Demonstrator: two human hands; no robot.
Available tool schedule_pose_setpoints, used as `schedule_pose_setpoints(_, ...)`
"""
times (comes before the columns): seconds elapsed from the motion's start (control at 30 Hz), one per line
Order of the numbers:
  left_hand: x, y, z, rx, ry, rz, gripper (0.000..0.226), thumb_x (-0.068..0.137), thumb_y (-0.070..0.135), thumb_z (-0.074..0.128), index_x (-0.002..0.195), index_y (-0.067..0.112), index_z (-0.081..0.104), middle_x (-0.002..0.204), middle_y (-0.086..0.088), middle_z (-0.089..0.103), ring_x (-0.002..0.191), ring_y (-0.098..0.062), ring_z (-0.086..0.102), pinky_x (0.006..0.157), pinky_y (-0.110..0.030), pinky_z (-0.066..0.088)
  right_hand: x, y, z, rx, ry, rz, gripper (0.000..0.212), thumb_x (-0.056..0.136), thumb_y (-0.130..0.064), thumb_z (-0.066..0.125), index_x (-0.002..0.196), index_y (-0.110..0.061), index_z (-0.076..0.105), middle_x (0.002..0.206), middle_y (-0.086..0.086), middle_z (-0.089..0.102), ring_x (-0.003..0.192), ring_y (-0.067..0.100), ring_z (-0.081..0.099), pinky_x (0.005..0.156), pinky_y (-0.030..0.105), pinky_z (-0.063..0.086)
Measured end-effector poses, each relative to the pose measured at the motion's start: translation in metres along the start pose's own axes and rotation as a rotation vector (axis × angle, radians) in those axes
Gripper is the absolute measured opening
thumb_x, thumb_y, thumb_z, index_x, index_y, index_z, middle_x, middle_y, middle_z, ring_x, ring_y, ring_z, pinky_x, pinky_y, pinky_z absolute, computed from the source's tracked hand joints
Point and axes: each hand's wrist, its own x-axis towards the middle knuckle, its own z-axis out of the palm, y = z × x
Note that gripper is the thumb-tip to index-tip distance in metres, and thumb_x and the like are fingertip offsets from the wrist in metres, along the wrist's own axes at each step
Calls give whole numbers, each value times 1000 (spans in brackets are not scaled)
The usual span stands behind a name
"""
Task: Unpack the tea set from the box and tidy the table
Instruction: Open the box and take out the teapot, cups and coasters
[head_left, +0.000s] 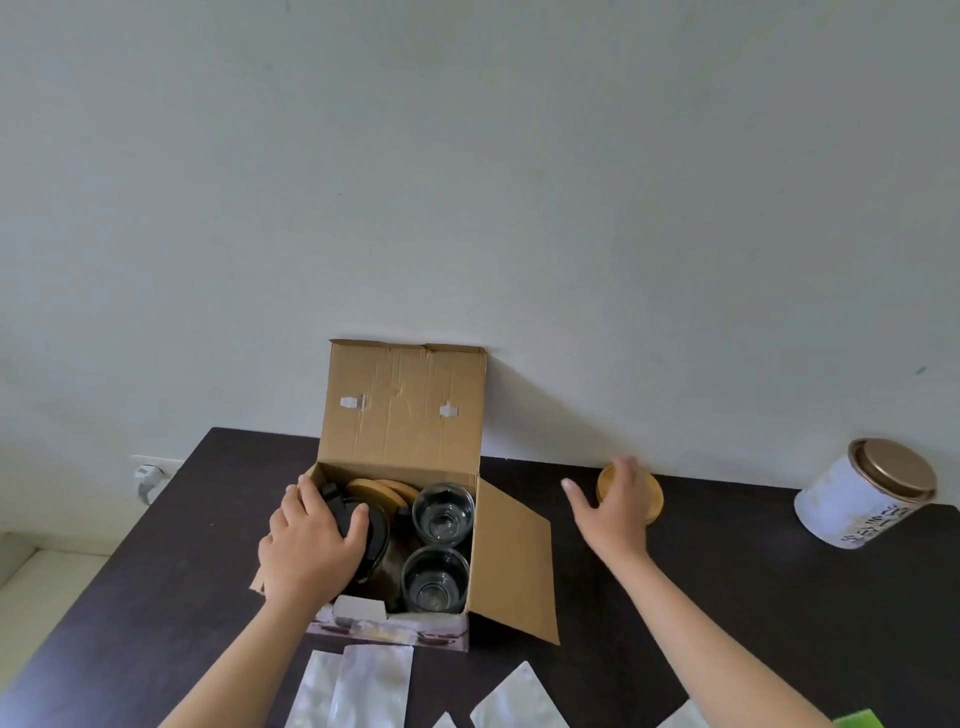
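Cardboard box (395, 410) stands open on your dark table (727, 571), holding two glass cups (443, 512), bamboo coasters (384, 491) and a black-lidded teapot (371, 540). Your left hand (306, 540) curls around that teapot lid inside the box. Your right hand (615, 512), fingers spread, rests over a bamboo coaster (652, 496) beside the box, near a white tea tin (862, 493)

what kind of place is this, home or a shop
Most likely a home room, though that is a guess: a dark wooden table pushed against a plain painted wall, a wall socket with a plug in it, and a pale cushioned seat beside the table.
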Motion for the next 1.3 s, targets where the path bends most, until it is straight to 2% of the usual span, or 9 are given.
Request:
schedule_pose_setpoints(0.07,-2,1,-1,-8,-3,-2,82,90,61,33,149,9,10,154,-16,23,137,-36,30,106,-50,34,-24,-40,1,172,-38,-191,55,83,-36,71,127,-10,51,128,4,51,123,21,45,100,22,37)
schedule_pose_setpoints(0.13,-3,2,-2,-14,-1,-2,83,90,62,32,149,9,10,154,-16,23,138,-35,30,106,-50,34,-47,-79,4,267,-133,-314,42,84,-32,71,119,-15,58,116,-6,56,113,11,49,93,14,40)
schedule_pose_setpoints(0.23,-5,1,-3,-20,2,-5,83,89,62,32,149,9,10,154,-16,24,137,-35,30,106,-49,34,-69,-121,8,127,-288,-433,42,85,-44,65,120,-22,58,109,-8,59,103,10,51,86,31,51)
schedule_pose_setpoints(0.4,-6,1,-5,-28,1,-4,85,89,63,32,149,8,9,154,-16,23,138,-34,29,106,-48,34,-72,-155,28,-539,-412,-450,72,76,-70,58,119,-13,49,114,7,60,109,29,43,83,41,37)
schedule_pose_setpoints(0.57,-4,-2,-4,-33,12,1,85,88,64,32,149,9,11,153,-16,24,137,-34,31,105,-48,36,-67,-159,41,-595,-399,-427,71,73,-69,61,114,-13,49,110,7,61,112,29,39,83,41,32)
schedule_pose_setpoints(0.73,-3,-3,-1,-27,21,4,85,88,64,32,149,8,11,153,-16,25,137,-34,32,104,-48,36,-72,-150,34,-330,-218,-419,65,65,-70,59,108,-23,51,106,-7,57,101,19,44,80,36,33)
schedule_pose_setpoints(0.93,-1,-4,0,-24,25,10,85,89,62,34,149,6,11,152,-17,26,136,-35,32,103,-49,37,-61,-122,-4,191,89,-259,60,61,-51,75,109,-22,53,102,-10,52,97,11,50,83,31,39)
schedule_pose_setpoints(1.07,1,-5,0,-15,21,15,84,89,62,33,148,6,12,152,-16,27,135,-36,33,103,-49,37,-31,-58,-38,151,97,-19,60,66,-32,80,116,-13,54,110,0,53,109,20,47,82,27,39)
schedule_pose_setpoints(1.3,2,-5,2,-5,18,16,84,89,62,34,148,6,13,150,-18,29,133,-38,35,101,-52,39,1,50,-88,-126,123,415,58,70,-22,78,119,-7,50,121,20,46,117,38,39,79,45,47)
